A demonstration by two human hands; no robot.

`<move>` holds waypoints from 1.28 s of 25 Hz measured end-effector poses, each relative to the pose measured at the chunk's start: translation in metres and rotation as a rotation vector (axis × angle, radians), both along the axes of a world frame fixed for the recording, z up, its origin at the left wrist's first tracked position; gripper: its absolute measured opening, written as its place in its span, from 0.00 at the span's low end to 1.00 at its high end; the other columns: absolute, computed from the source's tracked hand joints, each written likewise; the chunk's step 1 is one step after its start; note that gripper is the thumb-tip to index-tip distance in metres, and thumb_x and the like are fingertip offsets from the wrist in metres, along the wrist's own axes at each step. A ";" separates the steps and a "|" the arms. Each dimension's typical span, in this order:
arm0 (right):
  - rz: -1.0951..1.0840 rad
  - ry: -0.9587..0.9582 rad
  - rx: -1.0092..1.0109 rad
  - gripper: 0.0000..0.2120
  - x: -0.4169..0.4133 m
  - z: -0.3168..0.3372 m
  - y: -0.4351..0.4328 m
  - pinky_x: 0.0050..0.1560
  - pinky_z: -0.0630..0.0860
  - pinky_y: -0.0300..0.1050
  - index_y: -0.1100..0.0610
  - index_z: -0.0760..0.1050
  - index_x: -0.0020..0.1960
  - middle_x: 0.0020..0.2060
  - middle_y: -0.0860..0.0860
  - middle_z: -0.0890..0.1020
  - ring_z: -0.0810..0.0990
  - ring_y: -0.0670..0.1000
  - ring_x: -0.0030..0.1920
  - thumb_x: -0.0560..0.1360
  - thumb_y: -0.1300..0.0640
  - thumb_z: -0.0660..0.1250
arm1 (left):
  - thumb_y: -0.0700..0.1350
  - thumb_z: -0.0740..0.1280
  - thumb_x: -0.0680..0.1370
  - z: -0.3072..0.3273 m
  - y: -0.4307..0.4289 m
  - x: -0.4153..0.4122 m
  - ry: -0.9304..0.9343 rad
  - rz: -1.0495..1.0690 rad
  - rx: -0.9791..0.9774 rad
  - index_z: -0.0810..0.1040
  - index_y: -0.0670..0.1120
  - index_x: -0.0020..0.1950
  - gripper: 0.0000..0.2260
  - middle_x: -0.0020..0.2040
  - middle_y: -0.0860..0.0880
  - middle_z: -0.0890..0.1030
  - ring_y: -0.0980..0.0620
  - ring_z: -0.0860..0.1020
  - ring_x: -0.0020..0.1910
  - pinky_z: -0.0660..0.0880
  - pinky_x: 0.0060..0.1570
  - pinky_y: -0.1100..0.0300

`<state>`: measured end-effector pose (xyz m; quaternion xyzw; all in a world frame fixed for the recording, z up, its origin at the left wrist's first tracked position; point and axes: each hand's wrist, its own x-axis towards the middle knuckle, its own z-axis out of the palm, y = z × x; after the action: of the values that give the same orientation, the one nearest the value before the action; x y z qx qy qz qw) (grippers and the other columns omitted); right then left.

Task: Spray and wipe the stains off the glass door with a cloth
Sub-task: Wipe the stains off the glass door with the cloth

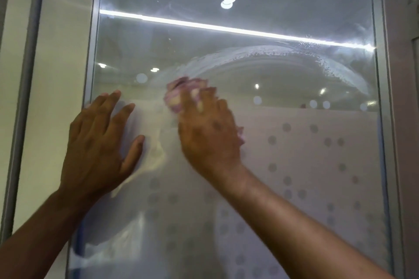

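The glass door point(260, 18) fills the view, clear above and frosted with grey dots below. A curved band of wet spray smear point(249, 52) with droplets arcs across its middle. My right hand point(208, 133) presses a crumpled pink and yellow cloth point(179, 94) against the glass near the centre; the hand looks blurred. My left hand point(99, 140) lies flat on the glass by the left frame, fingers spread, holding nothing. No spray bottle is in view.
A grey metal frame point(90, 56) runs down the left side of the pane and another frame point(383, 97) down the right. A cream wall point(56, 75) stands left of the door. Ceiling lights reflect in the glass.
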<state>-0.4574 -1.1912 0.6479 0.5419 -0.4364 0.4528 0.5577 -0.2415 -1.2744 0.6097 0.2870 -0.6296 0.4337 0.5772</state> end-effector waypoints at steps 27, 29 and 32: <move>0.091 -0.618 -0.175 0.27 -0.124 0.041 0.025 0.65 0.73 0.58 0.50 0.67 0.80 0.67 0.65 0.74 0.76 0.69 0.64 0.82 0.53 0.64 | 0.57 0.64 0.82 -0.002 0.001 0.000 0.014 -0.036 0.010 0.72 0.40 0.79 0.30 0.83 0.35 0.68 0.33 0.66 0.82 0.64 0.79 0.37; 0.075 -0.454 -0.166 0.26 -0.090 0.047 0.015 0.61 0.74 0.57 0.51 0.69 0.79 0.65 0.64 0.76 0.77 0.68 0.60 0.81 0.53 0.64 | 0.57 0.63 0.83 -0.002 -0.001 0.001 0.015 -0.051 0.014 0.72 0.40 0.80 0.30 0.83 0.36 0.68 0.34 0.66 0.83 0.64 0.80 0.37; 0.062 -0.256 -0.102 0.26 -0.039 0.048 0.000 0.59 0.74 0.57 0.52 0.71 0.78 0.66 0.63 0.78 0.78 0.66 0.58 0.80 0.53 0.62 | 0.57 0.61 0.84 -0.002 -0.001 0.001 0.014 -0.123 0.009 0.71 0.39 0.80 0.30 0.83 0.36 0.68 0.35 0.66 0.83 0.63 0.81 0.37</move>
<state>-0.4963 -1.1910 0.6964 0.4639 -0.4636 0.5568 0.5098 -0.2406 -1.2750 0.6075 0.2534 -0.6438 0.3925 0.6061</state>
